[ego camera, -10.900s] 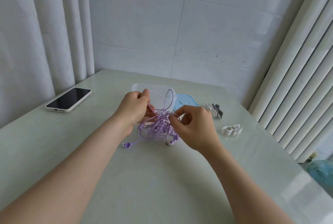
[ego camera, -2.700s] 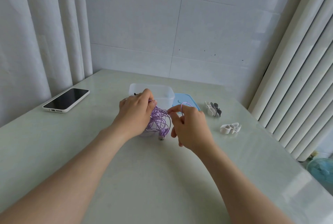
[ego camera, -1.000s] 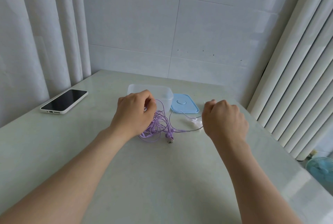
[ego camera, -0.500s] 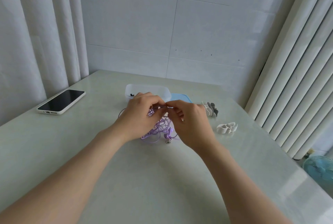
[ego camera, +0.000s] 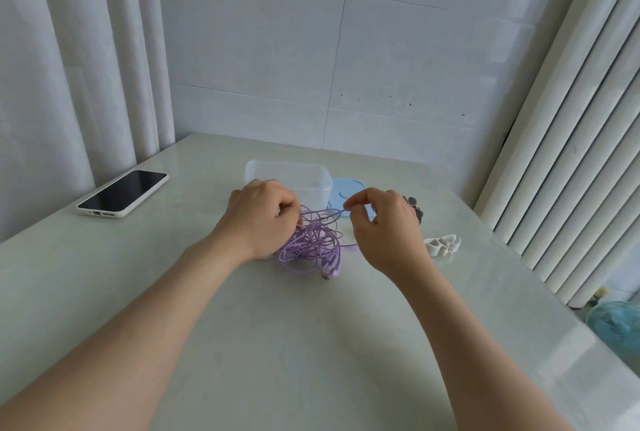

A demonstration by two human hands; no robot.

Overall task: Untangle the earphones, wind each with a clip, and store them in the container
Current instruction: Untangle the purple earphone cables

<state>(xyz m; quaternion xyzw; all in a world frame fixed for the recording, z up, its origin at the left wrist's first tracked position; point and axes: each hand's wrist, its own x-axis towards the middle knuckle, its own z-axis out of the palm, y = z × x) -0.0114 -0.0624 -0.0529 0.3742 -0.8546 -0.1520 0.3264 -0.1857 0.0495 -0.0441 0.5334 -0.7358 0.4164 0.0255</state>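
**Head camera, forward and down**

The single view looks from the person's head, above the near edge of the table [ego camera: 311, 361], facing forward and down across it to the tiled wall [ego camera: 398, 59]. Both forearms enter from the bottom edge. The left hand [ego camera: 261, 222] and right hand [ego camera: 384, 226] are both at the purple earphones [ego camera: 311, 243] near the frame's centre, at arm's reach from the lens. The wide angle takes in the curtain [ego camera: 69, 84] at left and the ribbed white panel [ego camera: 571, 153] at right.
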